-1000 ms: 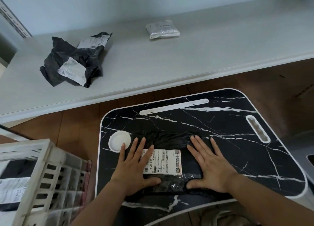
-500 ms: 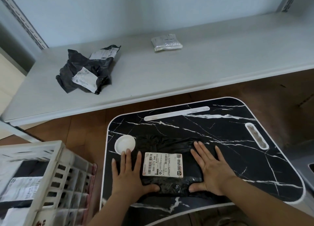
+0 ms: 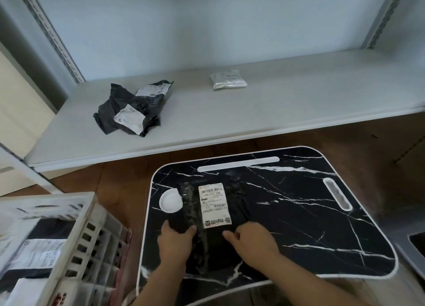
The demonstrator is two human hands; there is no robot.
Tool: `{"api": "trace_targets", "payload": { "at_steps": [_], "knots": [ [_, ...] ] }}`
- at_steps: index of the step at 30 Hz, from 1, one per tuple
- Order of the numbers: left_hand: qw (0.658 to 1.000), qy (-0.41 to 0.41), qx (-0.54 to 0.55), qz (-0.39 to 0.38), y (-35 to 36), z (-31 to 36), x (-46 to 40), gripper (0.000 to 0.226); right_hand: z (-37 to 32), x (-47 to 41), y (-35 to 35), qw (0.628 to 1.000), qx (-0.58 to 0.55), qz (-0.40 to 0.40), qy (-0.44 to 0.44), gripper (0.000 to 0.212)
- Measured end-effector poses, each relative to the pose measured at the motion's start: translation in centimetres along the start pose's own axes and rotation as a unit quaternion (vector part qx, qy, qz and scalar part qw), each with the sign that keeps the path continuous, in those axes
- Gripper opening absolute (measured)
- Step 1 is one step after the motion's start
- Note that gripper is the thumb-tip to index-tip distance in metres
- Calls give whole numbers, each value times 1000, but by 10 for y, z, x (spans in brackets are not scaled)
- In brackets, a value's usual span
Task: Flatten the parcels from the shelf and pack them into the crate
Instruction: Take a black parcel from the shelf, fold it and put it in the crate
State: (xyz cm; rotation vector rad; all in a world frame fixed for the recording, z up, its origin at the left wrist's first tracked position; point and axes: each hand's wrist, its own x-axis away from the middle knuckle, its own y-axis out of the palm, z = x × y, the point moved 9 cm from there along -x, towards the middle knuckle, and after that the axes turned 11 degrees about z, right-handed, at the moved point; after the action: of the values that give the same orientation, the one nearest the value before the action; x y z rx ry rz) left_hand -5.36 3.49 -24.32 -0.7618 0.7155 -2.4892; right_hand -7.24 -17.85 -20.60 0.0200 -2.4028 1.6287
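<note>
A flat black parcel (image 3: 238, 204) with a white label (image 3: 215, 205) lies lengthwise on the black marble-patterned lap table (image 3: 299, 225), label end away from me. My left hand (image 3: 176, 240) grips its left edge, thumb on top. My right hand (image 3: 251, 240) has curled fingers at its right edge, thumb toward the parcel. The white slatted crate (image 3: 76, 234) stands at the lower left and holds flattened labelled parcels. On the grey shelf (image 3: 287, 107) lie a crumpled heap of black parcels (image 3: 133, 107) and a small pale parcel (image 3: 227, 79).
A white round recess (image 3: 170, 200) sits at the table's left, touching the parcel's corner. A long white slot (image 3: 238, 164) and an oval slot (image 3: 337, 196) mark the table's far and right sides. Brown floor separates table and shelf. Shelf uprights stand at both sides.
The parcel has turned a quarter, so its label now reads lengthwise. Both hands went from flat on the parcel to curled at its side edges, nearer to me. The camera tilted up.
</note>
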Motion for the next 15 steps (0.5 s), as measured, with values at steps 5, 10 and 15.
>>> {"api": "trace_targets", "payload": {
  "at_steps": [5, 10, 15],
  "knots": [
    [934, 268, -233, 30, 2, 56, 22, 63, -9, -15, -22, 979, 26, 187, -74, 22],
    [819, 443, -365, -24, 51, 63, 25, 62, -10, -49, 2, 973, 130, 133, -133, 64],
    [796, 439, -408, -83, 81, 41, 15, 63, -1, -67, 35, 978, 124, 85, -143, 61]
  ]
}}
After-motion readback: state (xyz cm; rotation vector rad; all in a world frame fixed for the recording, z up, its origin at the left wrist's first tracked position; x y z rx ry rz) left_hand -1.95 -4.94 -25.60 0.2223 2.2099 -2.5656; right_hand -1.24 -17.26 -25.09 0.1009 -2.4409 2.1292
